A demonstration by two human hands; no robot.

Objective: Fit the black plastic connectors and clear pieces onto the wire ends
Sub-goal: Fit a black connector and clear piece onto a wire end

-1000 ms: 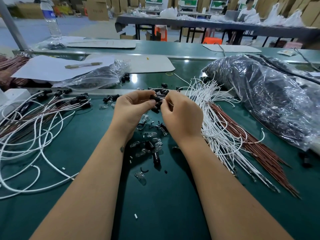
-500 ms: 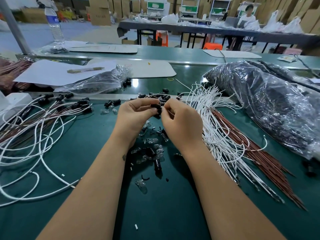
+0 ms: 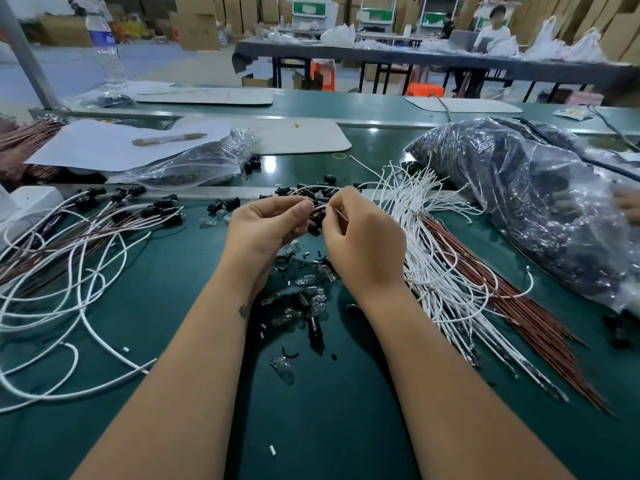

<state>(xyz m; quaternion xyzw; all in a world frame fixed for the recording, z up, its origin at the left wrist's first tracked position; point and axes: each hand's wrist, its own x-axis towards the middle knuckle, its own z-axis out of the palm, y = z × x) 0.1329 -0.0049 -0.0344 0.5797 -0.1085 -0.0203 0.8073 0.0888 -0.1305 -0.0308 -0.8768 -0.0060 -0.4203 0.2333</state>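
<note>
- At the middle of the green desk (image 3: 311,427), both hands are raised just above a scatter of parts, close together, almost touching at the fingertips.
- The left hand (image 3: 266,226) has its fingers curled round a black connector (image 3: 316,216), with thumb and forefinger pinching it.
- The right hand (image 3: 363,237) pinches a thin wire end (image 3: 341,213) and points it toward the connector; whether the tip is already inside is hidden by the fingers.
- The step in hand looks like seating a wire end into a connector.
- The next move likely calls for a straight, steady push along the connector's axis, then picking up a clear piece (image 3: 282,367) from the desk.
- Loose connectors (image 3: 225,204) are small, dark, matte plastic barrels, scattered at the far edge of the desk and below the hands.
- Clear pieces are tiny, glossy, bulb-like capsules that catch the light, and probably slip easily.
- Unfitted white wires (image 3: 440,271) lie fanned out to the right, thin and springy, beside stiffer straight brown wires (image 3: 540,323).
- Finished wires (image 3: 86,237) with black ends lie in loose loops on the left.
- A crinkled plastic bag (image 3: 519,202) full of dark parts sits at the far right, and a smaller bag (image 3: 194,164) lies beyond the hands.
- Much of the job seems left to do, judging by the large unfitted bundle.
</note>
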